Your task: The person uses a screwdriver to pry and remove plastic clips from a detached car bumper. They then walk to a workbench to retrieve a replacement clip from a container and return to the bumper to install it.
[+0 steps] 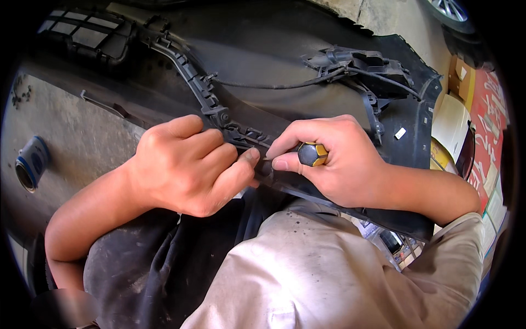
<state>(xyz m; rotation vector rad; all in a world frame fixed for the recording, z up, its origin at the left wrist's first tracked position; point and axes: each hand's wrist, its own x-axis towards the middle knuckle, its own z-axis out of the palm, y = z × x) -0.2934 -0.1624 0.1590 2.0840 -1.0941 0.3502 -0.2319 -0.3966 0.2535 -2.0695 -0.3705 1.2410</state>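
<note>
A large black car bumper [257, 44] lies with its hollow inner side up in front of me. My right hand [348, 159] is closed round a screwdriver [312, 154] with a black and yellow handle, its butt end facing up. Thumb and forefinger of that hand meet near a black plastic bracket [205, 96] along the bumper's near edge. Just left of them, my left hand [183, 164] is curled closed at the same edge. What its fingertips grip is hidden by the hand. The screwdriver's tip is hard to make out.
A corrugated cable [263, 85] runs across the bumper to a black housing [356, 60]. On the concrete floor at left lie a blue and white cylinder [33, 163] and a thin strip [101, 103]. Cardboard [459, 82], a red printed sheet [487, 131] and a car wheel [452, 11] are at right.
</note>
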